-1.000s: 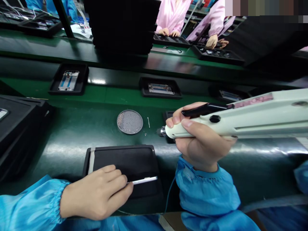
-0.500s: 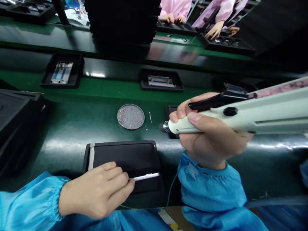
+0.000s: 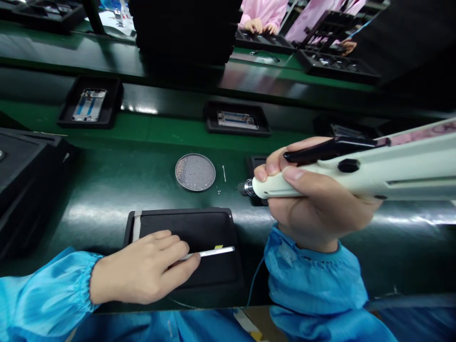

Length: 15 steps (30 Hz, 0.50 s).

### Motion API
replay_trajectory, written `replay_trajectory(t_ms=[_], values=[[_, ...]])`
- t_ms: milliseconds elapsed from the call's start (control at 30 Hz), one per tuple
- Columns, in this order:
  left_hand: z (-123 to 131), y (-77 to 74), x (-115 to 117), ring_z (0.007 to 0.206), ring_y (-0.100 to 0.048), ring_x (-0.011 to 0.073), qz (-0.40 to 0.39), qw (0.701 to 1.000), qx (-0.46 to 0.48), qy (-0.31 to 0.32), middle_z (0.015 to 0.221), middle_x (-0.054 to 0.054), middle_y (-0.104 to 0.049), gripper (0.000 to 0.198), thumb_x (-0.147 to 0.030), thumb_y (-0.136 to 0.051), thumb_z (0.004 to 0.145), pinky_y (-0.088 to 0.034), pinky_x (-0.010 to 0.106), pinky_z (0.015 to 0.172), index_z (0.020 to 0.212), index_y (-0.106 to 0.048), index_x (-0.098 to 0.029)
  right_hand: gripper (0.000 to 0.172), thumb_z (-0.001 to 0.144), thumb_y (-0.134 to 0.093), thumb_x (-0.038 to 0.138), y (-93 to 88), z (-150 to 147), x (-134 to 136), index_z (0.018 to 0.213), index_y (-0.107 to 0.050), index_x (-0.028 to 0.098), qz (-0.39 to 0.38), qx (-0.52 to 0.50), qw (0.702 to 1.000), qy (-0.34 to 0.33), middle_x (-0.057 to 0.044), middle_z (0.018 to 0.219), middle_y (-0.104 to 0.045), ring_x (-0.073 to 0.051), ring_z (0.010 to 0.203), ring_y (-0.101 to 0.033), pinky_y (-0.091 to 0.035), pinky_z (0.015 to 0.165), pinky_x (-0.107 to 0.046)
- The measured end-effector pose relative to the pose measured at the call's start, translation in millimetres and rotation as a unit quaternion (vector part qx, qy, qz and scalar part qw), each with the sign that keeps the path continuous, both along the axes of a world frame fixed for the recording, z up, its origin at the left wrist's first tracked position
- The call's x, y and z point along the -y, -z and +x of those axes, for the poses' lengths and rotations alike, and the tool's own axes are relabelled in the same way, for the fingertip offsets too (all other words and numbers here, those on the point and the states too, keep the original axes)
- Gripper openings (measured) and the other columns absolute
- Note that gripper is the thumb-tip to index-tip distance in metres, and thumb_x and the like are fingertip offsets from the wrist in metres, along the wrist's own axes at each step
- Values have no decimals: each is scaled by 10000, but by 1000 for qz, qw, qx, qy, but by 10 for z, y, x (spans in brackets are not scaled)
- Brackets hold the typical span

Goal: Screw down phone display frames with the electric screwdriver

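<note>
My left hand (image 3: 146, 270) pinches the edge of a thin silver phone frame (image 3: 212, 252), seen edge-on, over a black foam tray (image 3: 199, 228) near the table's front edge. My right hand (image 3: 317, 209) is wrapped around a cream electric screwdriver (image 3: 356, 175) with a black lever, held level above the table. Its metal tip (image 3: 245, 188) points left toward a round metal dish of small screws (image 3: 195, 172). Both arms wear blue sleeves.
Black trays holding phone frames (image 3: 89, 104) (image 3: 237, 120) lie on the green conveyor belt. Stacked black trays (image 3: 24, 180) stand at the left and another stack (image 3: 185, 28) at the back. People in pink coats (image 3: 263, 14) work at the far side.
My left hand has raised the phone frame a little and shifted it slightly left. The right hand and screwdriver have drifted a bit to the right.
</note>
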<state>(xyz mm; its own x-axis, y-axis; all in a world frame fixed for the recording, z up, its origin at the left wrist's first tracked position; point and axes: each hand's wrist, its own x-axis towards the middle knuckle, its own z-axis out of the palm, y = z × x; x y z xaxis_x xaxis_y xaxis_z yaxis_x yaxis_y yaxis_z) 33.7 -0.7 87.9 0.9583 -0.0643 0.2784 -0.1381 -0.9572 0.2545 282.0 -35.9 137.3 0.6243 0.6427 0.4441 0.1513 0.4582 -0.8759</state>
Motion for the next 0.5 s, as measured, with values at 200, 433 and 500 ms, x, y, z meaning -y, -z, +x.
replay_trajectory(t_ms=[200,433,500], values=[[32,-69,56,756,-584,223,22,997,-67,12,907,110,-618,429,-37,-417,924,-534,379,691,1344,-501,-55,100,633,-741,223,-2,-1,8,677,-654,245,9,-15,1000,-12,30,572,-454,-152,513,-504,-433,458,-357],[78,-132,89,702,-553,211,23,996,-87,18,867,87,-600,402,-72,-410,925,-501,365,669,1309,-530,-80,105,640,-730,246,-1,1,6,680,-633,243,5,-6,1000,-13,36,581,-458,-142,504,-501,-451,469,-365],[77,-125,87,699,-547,213,22,996,-85,18,863,85,-594,406,-63,-404,918,-494,369,660,1304,-529,-75,116,638,-727,220,-5,-6,3,705,-635,239,9,-13,1000,-15,33,603,-481,-135,501,-501,-441,470,-355]])
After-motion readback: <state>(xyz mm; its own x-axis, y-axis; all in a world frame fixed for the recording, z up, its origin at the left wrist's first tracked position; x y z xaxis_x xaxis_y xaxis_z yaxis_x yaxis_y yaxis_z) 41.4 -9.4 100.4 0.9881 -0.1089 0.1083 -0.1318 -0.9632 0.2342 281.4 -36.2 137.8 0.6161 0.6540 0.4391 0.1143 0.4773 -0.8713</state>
